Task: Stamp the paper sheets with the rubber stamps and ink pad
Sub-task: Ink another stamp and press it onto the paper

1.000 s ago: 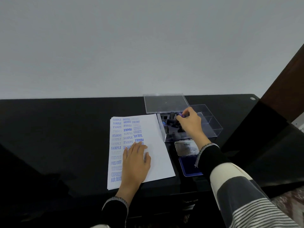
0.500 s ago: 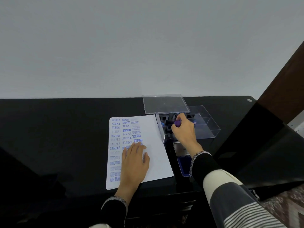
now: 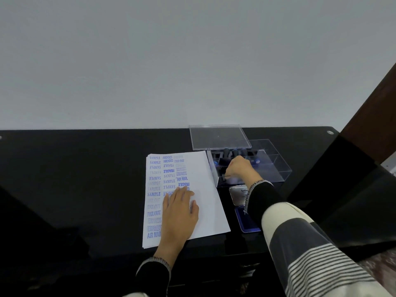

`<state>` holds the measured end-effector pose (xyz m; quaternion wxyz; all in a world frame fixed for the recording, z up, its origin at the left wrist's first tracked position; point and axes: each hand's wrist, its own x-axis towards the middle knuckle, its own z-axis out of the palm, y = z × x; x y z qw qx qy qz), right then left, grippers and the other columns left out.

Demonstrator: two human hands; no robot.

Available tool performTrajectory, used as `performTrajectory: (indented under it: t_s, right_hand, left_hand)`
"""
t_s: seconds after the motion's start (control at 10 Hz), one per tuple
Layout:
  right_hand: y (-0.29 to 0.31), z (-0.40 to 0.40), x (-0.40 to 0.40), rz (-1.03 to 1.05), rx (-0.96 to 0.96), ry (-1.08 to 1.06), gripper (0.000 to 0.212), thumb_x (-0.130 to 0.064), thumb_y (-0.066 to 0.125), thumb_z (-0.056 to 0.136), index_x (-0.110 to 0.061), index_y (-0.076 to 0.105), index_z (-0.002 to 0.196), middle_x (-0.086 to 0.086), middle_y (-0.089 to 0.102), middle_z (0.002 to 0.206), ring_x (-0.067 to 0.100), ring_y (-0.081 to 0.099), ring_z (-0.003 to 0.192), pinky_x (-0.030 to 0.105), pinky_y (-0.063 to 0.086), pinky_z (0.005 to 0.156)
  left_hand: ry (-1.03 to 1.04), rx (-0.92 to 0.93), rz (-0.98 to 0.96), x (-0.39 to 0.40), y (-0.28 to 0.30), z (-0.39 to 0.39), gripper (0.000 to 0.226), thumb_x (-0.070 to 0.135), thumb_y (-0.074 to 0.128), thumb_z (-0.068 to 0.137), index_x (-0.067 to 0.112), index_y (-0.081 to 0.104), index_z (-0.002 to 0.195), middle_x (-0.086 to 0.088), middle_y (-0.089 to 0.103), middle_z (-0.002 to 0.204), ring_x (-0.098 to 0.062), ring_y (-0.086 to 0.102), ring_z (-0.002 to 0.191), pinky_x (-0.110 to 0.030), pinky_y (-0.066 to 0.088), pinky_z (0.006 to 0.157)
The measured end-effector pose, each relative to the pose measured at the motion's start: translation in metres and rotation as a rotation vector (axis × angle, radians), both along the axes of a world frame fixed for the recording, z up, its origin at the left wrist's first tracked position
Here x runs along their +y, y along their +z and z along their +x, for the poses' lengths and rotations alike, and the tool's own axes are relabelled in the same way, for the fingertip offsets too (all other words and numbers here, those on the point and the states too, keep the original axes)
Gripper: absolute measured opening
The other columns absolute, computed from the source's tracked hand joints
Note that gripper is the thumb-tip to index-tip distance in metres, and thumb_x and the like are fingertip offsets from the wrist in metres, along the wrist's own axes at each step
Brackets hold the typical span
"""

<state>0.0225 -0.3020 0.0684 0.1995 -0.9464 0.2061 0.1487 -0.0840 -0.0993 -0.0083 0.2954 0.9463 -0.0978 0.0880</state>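
- Right hand (image 3: 239, 169) has moved from the far stamps deeper into the clear plastic stamp box (image 3: 276, 166); grip undeterminable, stamp selection apparently continuing.
- Left hand (image 3: 179, 213) stays flat, fingers spread, on the white stamped paper sheets (image 3: 205, 179).
- Blue open ink pad (image 3: 246, 222) sits beside the sheets.

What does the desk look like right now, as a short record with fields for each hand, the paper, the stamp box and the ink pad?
left hand: flat on the paper, fingers straight
right hand: reaching into the stamp box; what it holds is hidden
paper: stack on black desk, blue stamp marks down its left half
stamp box: clear, open, stamps inside; lid lies behind it
ink pad: open, blue, near side of the box, partly under the right sleeve
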Motion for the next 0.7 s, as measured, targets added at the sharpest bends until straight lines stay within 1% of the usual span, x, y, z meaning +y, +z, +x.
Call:
performTrajectory:
  t_s: [0.1,0.2,0.3,0.4,0.5,0.6,0.7]
  right_hand:
    - [0.002,-0.001,0.008,-0.008,-0.123,-0.038,0.04,-0.025,0.058,0.084,-0.003,0.055,0.117,0.019,0.056,0.125,0.039,0.048,0.12,0.042,0.042,0.097]
    - [0.002,-0.009,0.021,-0.017,-0.143,-0.036,0.043,-0.033,0.062,0.088,-0.004,0.053,0.119,0.017,0.054,0.127,0.04,0.036,0.128,0.047,0.034,0.103]
    - [0.001,-0.016,0.027,-0.043,-0.138,-0.042,0.039,-0.025,0.06,0.089,-0.005,0.05,0.121,0.019,0.051,0.13,0.04,0.033,0.129,0.049,0.033,0.105]
    - [0.004,-0.018,0.027,-0.018,-0.16,-0.074,0.039,-0.026,0.062,0.088,-0.005,0.051,0.12,0.019,0.051,0.13,0.039,0.036,0.128,0.048,0.032,0.105]
    - [0.008,-0.02,0.024,0.206,-0.356,-0.203,0.036,-0.029,0.065,0.085,-0.006,0.056,0.111,0.014,0.059,0.113,0.034,0.051,0.113,0.041,0.044,0.094]
    - [0.019,-0.036,0.019,0.586,-0.592,-0.287,0.016,-0.021,0.064,0.086,-0.011,0.054,0.094,0.003,0.059,0.085,0.015,0.055,0.076,0.025,0.042,0.061]
    - [0.023,-0.058,0.006,0.909,-0.694,-0.376,0.012,-0.011,0.06,0.089,-0.018,0.051,0.09,0.004,0.059,0.084,0.012,0.056,0.069,0.025,0.048,0.063]
  left_hand:
    - [-0.003,-0.007,-0.005,0.0,0.0,0.0,0.032,0.031,0.042,0.098,0.024,0.052,0.128,0.008,0.044,0.144,-0.01,0.029,0.139,-0.037,0.008,0.121]
    - [0.0,-0.012,0.002,0.001,0.0,0.0,0.033,0.031,0.041,0.098,0.023,0.052,0.129,0.008,0.044,0.145,-0.01,0.029,0.14,-0.037,0.008,0.121]
    - [0.004,-0.014,-0.002,0.0,0.0,0.0,0.033,0.031,0.042,0.098,0.023,0.053,0.129,0.007,0.044,0.145,-0.01,0.03,0.139,-0.037,0.008,0.121]
    - [0.004,-0.018,-0.006,-0.001,0.002,-0.001,0.032,0.031,0.043,0.098,0.023,0.053,0.128,0.007,0.045,0.144,-0.01,0.031,0.139,-0.037,0.009,0.121]
    - [0.002,-0.017,-0.001,0.0,0.001,-0.001,0.033,0.031,0.043,0.099,0.023,0.053,0.129,0.007,0.044,0.145,-0.01,0.03,0.139,-0.038,0.01,0.121]
    - [0.0,-0.05,0.013,-0.001,0.001,0.0,0.031,0.029,0.045,0.098,0.02,0.056,0.126,0.005,0.049,0.14,-0.012,0.037,0.135,-0.036,0.015,0.119]
    - [-0.038,-0.122,0.055,-0.004,0.004,-0.001,0.017,0.022,0.051,0.096,0.016,0.062,0.108,0.003,0.059,0.118,-0.015,0.052,0.109,-0.031,0.038,0.1]
